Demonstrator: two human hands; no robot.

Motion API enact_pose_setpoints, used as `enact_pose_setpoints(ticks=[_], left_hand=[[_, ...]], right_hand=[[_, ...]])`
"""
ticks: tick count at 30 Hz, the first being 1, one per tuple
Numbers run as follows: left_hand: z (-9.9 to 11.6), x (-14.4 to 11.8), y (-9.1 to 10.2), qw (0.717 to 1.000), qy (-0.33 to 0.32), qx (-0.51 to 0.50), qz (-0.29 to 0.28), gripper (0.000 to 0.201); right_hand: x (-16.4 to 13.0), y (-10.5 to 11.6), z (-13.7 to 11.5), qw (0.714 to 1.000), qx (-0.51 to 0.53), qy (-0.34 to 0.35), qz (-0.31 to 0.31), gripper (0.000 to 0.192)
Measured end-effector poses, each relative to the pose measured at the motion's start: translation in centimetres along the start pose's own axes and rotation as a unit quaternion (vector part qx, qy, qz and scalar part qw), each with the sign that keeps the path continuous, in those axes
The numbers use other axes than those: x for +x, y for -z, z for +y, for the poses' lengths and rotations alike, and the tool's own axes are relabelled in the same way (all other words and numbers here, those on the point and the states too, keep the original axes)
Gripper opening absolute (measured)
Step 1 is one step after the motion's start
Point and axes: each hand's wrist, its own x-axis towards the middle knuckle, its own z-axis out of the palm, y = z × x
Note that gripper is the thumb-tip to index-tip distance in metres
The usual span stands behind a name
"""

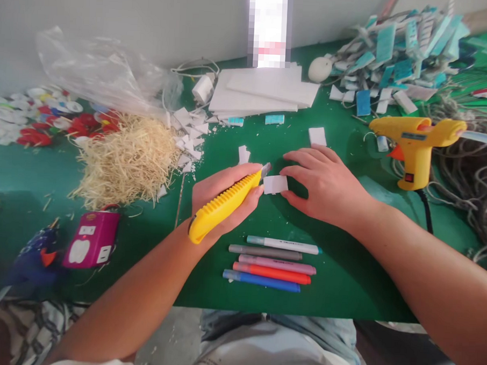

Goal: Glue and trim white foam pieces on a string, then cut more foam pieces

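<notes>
My left hand (222,195) grips a yellow utility knife (222,207), its blade tip touching the left edge of a small white foam piece (275,184) on the green table (344,273). My right hand (328,183) lies flat over the foam piece's right side, fingers pressing it down. Two more small white pieces lie just beyond: one (243,154) above the knife, another (317,136) above my right hand.
Several marker pens (272,262) lie near the table's front edge. A yellow glue gun (417,144) stands at the right, a straw pile (127,158) and pink box (91,239) at the left. White foam sheets (263,92) and blue-white tags (394,54) sit behind.
</notes>
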Motion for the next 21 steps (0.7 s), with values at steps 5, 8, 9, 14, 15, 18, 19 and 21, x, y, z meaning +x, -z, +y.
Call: enact_pose_setpoints(ticks=[5, 8, 9, 14, 15, 18, 19, 21], left_hand=[[0.1, -0.1, -0.3, 0.999, -0.023, -0.013, -0.039, 0.019], [0.0, -0.1, -0.5, 0.999, -0.015, -0.020, -0.031, 0.020], [-0.1, -0.1, -0.5, 0.999, -0.011, -0.022, -0.023, 0.020], [0.3, -0.2, 0.2, 1.000, -0.005, 0.006, 0.028, 0.020], [0.5, -0.2, 0.4, 0.999, -0.006, 0.012, 0.037, 0.020], [0.7, -0.2, 0.6, 0.999, -0.003, 0.025, 0.042, 0.020], [0.6, -0.2, 0.6, 0.999, -0.007, 0.027, 0.041, 0.020], [0.5, -0.2, 0.5, 0.999, -0.018, 0.028, 0.039, 0.019]], right_hand=[[-0.1, 0.1, 0.2, 1.000, -0.003, -0.028, 0.004, 0.031], [-0.1, 0.0, 0.1, 0.999, 0.018, -0.027, -0.004, 0.031], [-0.1, -0.1, 0.1, 0.999, 0.025, -0.027, -0.007, 0.028], [0.3, 0.4, 0.0, 0.996, 0.054, -0.060, -0.041, 0.033], [0.4, 0.6, 0.0, 0.995, 0.063, -0.067, -0.047, 0.036], [0.6, 0.7, 0.2, 0.992, 0.087, -0.079, -0.043, 0.039], [0.6, 0.7, 0.2, 0.992, 0.083, -0.084, -0.041, 0.039], [0.6, 0.6, 0.2, 0.993, 0.056, -0.100, -0.041, 0.035]])
